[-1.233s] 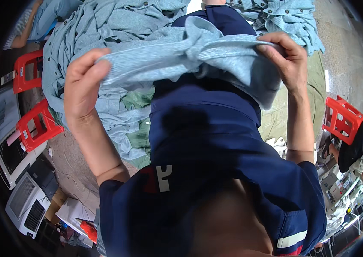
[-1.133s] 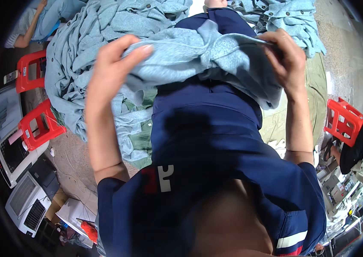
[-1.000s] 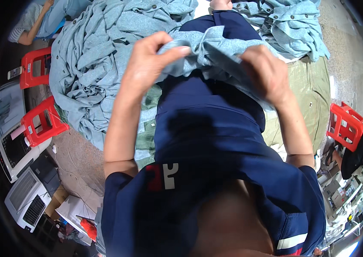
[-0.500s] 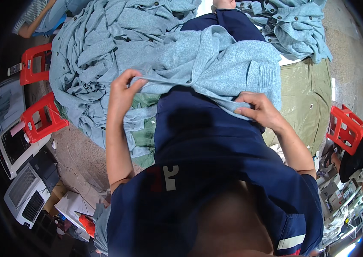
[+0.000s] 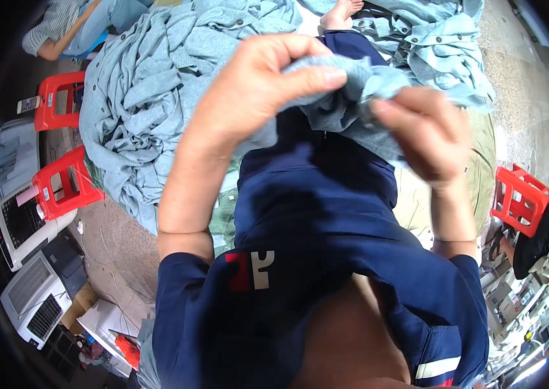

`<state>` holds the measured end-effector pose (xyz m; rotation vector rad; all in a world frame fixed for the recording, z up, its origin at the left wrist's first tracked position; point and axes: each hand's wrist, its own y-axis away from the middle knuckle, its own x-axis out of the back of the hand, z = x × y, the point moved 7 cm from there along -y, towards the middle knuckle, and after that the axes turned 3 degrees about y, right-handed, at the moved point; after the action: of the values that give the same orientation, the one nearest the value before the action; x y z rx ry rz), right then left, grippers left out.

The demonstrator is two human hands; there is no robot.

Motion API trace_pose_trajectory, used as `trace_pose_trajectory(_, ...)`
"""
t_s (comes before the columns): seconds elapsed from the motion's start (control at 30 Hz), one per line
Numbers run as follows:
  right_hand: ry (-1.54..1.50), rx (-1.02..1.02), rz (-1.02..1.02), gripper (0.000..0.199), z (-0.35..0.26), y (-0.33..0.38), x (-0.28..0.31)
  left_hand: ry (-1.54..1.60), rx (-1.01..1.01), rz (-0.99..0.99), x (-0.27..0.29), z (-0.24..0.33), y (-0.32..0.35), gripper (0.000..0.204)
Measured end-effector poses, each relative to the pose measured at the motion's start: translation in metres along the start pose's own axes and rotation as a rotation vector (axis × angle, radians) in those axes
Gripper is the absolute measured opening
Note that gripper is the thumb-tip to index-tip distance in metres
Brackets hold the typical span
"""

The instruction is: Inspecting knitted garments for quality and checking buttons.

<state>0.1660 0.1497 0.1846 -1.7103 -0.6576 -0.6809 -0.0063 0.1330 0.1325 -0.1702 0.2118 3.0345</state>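
A light blue knit garment (image 5: 336,117) is bunched up between my two raised hands, above my lap. My left hand (image 5: 255,84) grips its upper edge, thumb pressed against the fabric. My right hand (image 5: 433,133), smeared by motion, pinches another part of it at the thumb and fingertips. Both hands stand close together, and their backs hide much of the cloth. Beyond them, a large heap of similar light blue knitwear (image 5: 151,97) lies to the left. A second pile of buttoned knitwear (image 5: 440,48) lies at the far right, near my bare foot (image 5: 340,14).
Red plastic stools (image 5: 57,188) stand at the left, one beside a phone (image 5: 28,104); another red stool (image 5: 522,201) is at the right. An olive sheet (image 5: 482,152) lies under the right side. One person (image 5: 73,29) sits at upper left, another (image 5: 543,240) at right.
Both hands have risen toward me and come closer together, lifting the garment. Its edge was stretched wide over my lap before; now it is gathered between my hands.
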Motion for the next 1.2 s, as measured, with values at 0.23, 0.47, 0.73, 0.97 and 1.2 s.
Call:
trace_pose_trajectory(0.23,0.006,-0.032,0.163,0.019,-0.005,0.025,-0.049,-0.146,0.003,-0.097,-0.012,-0.033,0.0,0.02)
trace_pose_trajectory(0.47,-0.421,-0.439,0.178,0.029,0.015,0.019,-0.064,-0.326,-0.27,0.021,-0.003,-0.028,0.01,0.028)
trace_pose_trajectory(0.73,-0.586,-0.721,0.042,0.022,0.033,0.033,-0.088,-0.434,-0.394,0.164,0.0,-0.026,0.016,0.02)
trace_pose_trajectory(0.97,-0.708,-0.814,0.092,0.019,0.037,0.045,-0.1,-0.707,-0.59,0.163,-0.008,-0.019,0.021,0.021)
trace_pose_trajectory(1.2,-1.036,-1.071,0.024,0.02,0.039,0.06,-0.113,-0.566,-0.463,0.001,-0.008,-0.025,0.012,0.021)
